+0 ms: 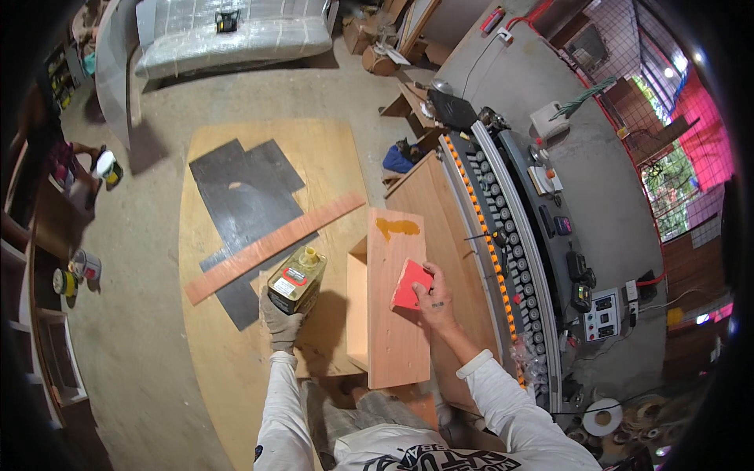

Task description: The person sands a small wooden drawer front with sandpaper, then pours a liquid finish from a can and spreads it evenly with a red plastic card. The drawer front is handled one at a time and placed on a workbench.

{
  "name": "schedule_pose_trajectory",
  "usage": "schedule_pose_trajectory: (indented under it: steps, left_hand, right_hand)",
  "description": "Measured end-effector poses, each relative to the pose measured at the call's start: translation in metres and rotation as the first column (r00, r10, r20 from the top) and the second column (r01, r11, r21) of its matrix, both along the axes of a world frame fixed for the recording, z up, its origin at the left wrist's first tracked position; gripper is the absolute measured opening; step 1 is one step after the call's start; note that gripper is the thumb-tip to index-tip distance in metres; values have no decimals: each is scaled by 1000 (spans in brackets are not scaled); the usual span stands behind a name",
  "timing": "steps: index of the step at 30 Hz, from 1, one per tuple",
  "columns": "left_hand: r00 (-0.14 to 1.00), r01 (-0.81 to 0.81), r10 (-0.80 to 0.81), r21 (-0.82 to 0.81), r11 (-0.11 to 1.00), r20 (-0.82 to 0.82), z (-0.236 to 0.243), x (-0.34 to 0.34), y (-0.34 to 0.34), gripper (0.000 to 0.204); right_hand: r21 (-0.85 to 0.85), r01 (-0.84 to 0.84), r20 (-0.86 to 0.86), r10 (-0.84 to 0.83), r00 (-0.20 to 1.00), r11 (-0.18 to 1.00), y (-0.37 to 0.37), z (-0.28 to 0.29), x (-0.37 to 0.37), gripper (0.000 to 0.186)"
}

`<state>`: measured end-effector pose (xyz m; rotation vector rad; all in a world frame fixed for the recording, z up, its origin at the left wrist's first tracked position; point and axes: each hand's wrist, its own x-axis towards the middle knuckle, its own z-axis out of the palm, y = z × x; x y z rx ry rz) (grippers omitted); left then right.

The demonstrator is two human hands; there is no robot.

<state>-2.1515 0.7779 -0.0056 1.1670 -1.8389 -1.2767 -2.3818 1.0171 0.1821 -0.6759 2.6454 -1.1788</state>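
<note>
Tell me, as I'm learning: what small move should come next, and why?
Probably bring the red pad to the amber patch and spread it: the patch covers only part of the wooden panel, the right hand grips the pad nearby, and the left hand holds the can aside.

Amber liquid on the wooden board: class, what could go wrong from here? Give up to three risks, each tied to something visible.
1. The amber liquid lies close to the wooden board's edges, so it might run over.
2. The metal can, held in the left hand, could spill if tipped.
3. The right hand, gripping the red pad, looks ungloved; liquid may reach skin.
</note>
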Motion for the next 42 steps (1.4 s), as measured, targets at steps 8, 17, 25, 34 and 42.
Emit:
schedule_pose_trajectory:
  steps: [8,17,25,34,42]
  left_hand:
    - [989,-46,39,43,998,146,-37,66,49,97]
    - [933,-189,183,-10,982,309,-66,91,99,84]
    - [938,-263,209,176,948,277,41,61,201,45]
    - [929,22,172,-514,857,326,137,-107,284,53]
    - [811,158,169,-489,858,560,151,-145,297,42]
  right_hand:
    - [-333,117,611,120,783,936,46,11,8,59]
    - [-191,11,250,38,968,982,78,37,-38,54]
    - [-714,220,678,576,457,665,125,77,-170,48]
    - [-513,647,410,823,-392,564,133,57,-207,40]
    - [-564,-157,418,445,792,811,95,47,-237,21]
